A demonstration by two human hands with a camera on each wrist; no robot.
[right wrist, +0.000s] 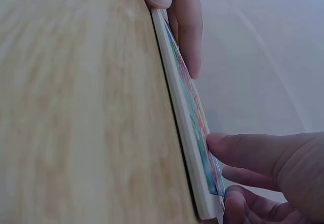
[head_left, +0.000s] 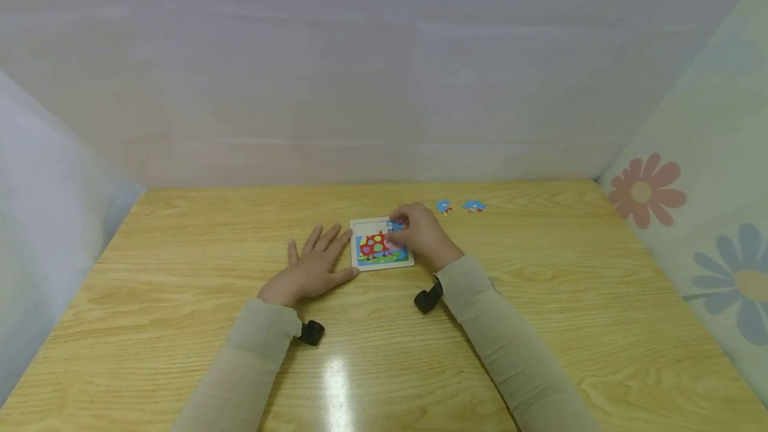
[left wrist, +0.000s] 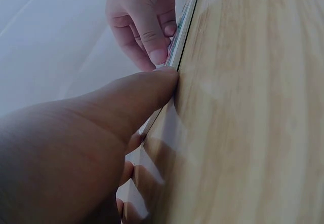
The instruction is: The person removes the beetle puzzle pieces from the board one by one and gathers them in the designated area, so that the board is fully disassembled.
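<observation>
A light yellow-brown, wood-grained tabletop (head_left: 540,272) carries everything, its grain running roughly from side to side and a bright white glare showing on its near part. A thin, square, pale-framed puzzle board (head_left: 387,268) with a red spotted ladybird picture lies flat on it, around the middle of its width. Beyond the board and to its right, near the far edge, lie two small, irregular, mostly blue puzzle pieces (head_left: 474,205), apart from each other. The person's left hand (head_left: 312,272) lies fingers spread at the board's left side.
</observation>
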